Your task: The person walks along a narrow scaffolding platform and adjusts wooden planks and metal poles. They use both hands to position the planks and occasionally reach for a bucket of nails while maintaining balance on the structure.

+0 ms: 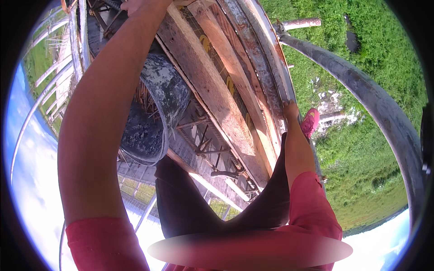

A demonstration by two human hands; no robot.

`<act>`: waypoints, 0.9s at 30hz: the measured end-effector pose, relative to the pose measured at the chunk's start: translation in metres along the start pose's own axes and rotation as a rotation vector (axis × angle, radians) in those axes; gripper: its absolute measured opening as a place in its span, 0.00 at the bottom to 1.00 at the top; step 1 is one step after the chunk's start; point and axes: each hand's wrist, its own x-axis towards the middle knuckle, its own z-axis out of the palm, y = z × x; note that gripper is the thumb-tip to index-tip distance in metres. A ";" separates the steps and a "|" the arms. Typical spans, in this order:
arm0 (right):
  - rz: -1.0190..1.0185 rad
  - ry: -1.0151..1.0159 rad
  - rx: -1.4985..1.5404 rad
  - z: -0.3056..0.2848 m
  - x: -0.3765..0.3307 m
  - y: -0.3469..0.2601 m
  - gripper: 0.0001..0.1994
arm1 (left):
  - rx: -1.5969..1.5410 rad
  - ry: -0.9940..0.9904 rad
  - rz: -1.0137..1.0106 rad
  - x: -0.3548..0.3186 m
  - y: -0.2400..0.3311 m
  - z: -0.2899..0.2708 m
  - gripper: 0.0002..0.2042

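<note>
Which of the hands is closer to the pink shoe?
Right. The right hand is just left of the pink shoe in the picture, at the long metal beam. The left hand is much farther away, partly cut off at the top edge.

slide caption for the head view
Right hand at a metal beam, with wooden planks and a grey bucket to its left.

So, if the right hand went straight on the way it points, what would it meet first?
Most likely the long metal beam: the right hand appears to be at its edge, though depth and exact contact are hard to judge here.
</note>
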 end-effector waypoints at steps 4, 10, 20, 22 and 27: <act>-0.081 -0.044 0.019 -0.006 0.006 0.013 0.22 | -0.486 -0.147 -0.492 0.003 0.001 -0.013 0.53; -0.092 0.040 0.112 -0.002 0.005 0.020 0.24 | -0.475 -0.195 -0.529 0.005 0.002 -0.007 0.54; -0.160 0.018 0.197 -0.022 -0.013 -0.013 0.24 | -0.459 -0.200 -0.468 0.009 -0.006 0.006 0.55; -0.159 0.059 0.231 -0.033 -0.019 -0.032 0.26 | -0.461 -0.167 -0.474 0.012 -0.003 0.005 0.54; -0.186 0.144 0.195 -0.063 -0.057 -0.081 0.22 | -0.504 -0.189 -0.519 0.006 0.002 -0.005 0.53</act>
